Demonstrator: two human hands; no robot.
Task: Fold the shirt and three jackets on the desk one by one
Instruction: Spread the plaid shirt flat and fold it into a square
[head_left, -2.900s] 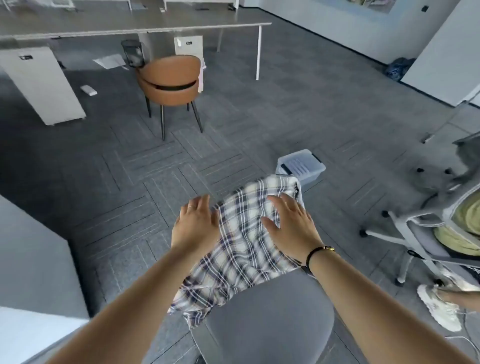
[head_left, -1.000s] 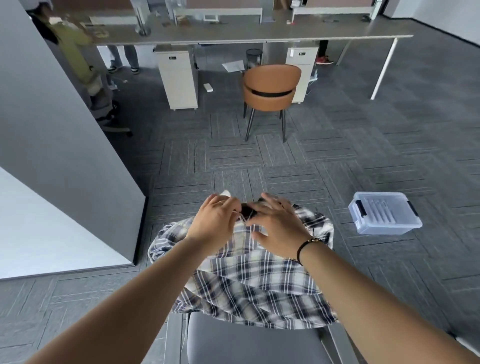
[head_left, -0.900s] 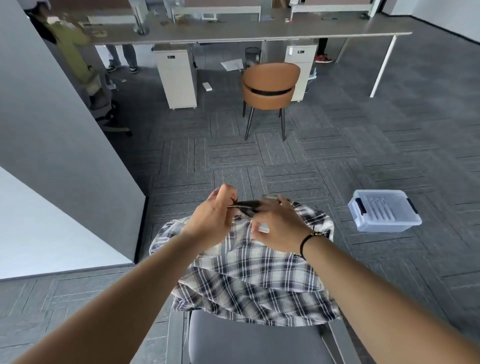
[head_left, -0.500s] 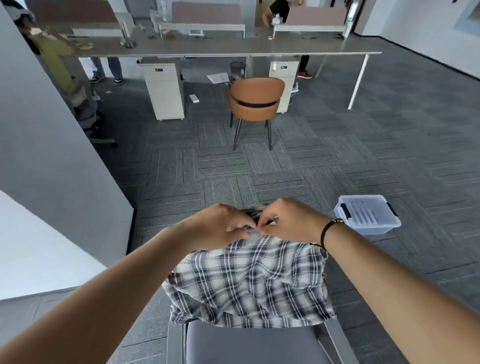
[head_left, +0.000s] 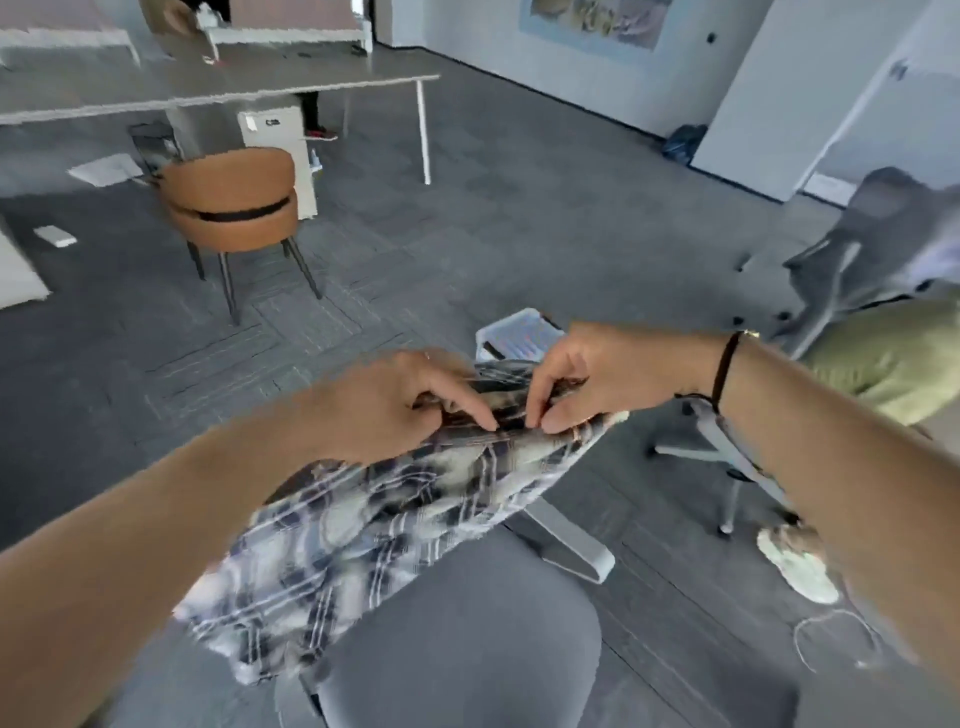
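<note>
Shirt (head_left: 395, 525) on chair seat (head_left: 467, 649) — bin (head_left: 514, 332) behind.

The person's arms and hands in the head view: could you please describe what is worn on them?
Both forearms are bare, with no sleeves in view. The right hand has a thin black band round its wrist, with a small gold-coloured piece on it. The left hand may carry a ring on one of its fingers, but the blur hides it.

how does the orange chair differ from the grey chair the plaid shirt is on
The orange chair has a rounded tub back and thin dark splayed legs; the grey chair shows a flat padded seat and a pale armrest. The orange chair stands bare by the desk; the grey chair carries the plaid shirt. Both stand on the carpet.
</note>
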